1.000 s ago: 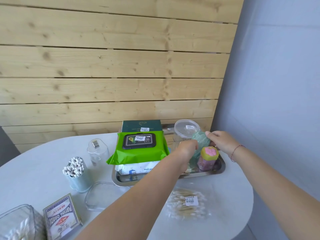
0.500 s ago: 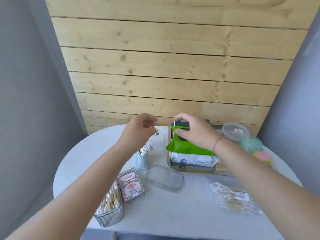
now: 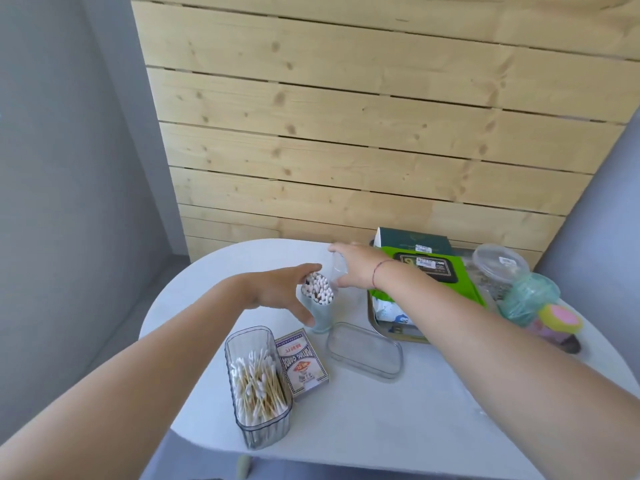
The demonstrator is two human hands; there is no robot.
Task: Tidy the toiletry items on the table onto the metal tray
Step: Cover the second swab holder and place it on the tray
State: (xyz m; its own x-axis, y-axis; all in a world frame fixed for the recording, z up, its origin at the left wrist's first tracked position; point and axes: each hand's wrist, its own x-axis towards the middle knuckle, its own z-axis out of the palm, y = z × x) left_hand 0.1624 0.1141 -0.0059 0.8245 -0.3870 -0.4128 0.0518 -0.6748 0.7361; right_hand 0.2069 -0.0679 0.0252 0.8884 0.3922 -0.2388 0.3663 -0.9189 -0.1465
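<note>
Cotton-bud cup (image 3: 320, 311) is now gripped by left hand (image 3: 273, 292) fingers, clear lid (image 3: 336, 268) by right hand (image 3: 356, 268), ready for tray (image 3: 394, 335).

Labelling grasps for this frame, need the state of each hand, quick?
Left hand: curled round the pale blue plastic cup of cotton swabs, holding it.
Right hand: pinching the clear plastic dome cap.
</note>
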